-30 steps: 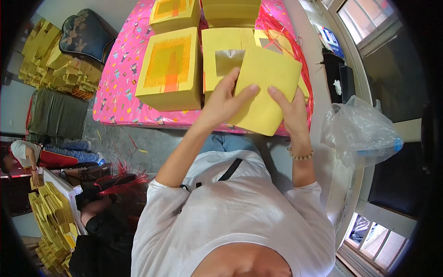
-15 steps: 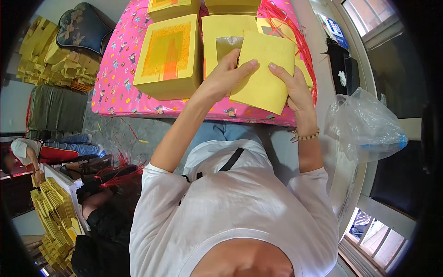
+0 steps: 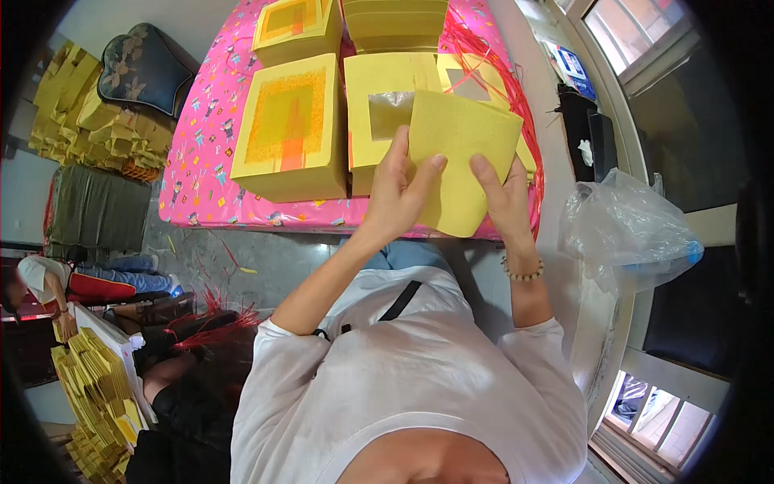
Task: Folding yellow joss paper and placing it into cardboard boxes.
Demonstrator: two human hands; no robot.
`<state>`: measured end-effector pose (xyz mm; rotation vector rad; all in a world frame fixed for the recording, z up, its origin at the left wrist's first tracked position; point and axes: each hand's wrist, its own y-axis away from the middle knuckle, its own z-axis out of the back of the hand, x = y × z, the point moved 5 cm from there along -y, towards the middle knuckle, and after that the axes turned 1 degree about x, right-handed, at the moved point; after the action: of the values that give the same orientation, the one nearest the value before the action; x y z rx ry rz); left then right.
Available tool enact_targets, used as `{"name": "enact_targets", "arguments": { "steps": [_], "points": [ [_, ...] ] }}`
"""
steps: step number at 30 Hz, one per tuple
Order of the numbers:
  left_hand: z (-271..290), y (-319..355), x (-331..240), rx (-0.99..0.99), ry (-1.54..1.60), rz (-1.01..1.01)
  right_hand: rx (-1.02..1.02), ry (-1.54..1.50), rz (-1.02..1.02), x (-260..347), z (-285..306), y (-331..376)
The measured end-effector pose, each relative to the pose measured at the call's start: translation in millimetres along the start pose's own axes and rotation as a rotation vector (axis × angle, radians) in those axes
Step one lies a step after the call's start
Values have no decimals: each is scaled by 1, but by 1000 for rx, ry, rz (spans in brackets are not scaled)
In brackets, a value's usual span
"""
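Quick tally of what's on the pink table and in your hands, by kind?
Yellow paper stacks with orange print on the pink table: 2
Plain or foil-patch stacks: 2
Sheet in left hand and right hand: 1
Red string bundle: 1
Total: 6

left hand (image 3: 399, 198), right hand (image 3: 504, 198), fingers curled, pinching

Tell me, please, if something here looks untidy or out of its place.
Yes: loose red strings lie tangled along the right edge of the pink table, and more red strands lie scattered on the floor. The yellow paper stacks stand neat. Both hands, left hand and right hand, hold one yellow sheet.
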<state>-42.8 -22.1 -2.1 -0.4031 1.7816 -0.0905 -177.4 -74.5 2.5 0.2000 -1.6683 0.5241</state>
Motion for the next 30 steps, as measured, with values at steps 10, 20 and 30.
{"name": "enact_targets", "arguments": {
  "steps": [10,20,30],
  "points": [
    [4,6,-1,-33,59,34,-90,-84,9,1,4,-2],
    [11,5,8,29,15,117,-134,-93,10,-2,15,-12],
    [22,1,6,-17,59,152,78,91,-188,-26,14,2]
  ]
}}
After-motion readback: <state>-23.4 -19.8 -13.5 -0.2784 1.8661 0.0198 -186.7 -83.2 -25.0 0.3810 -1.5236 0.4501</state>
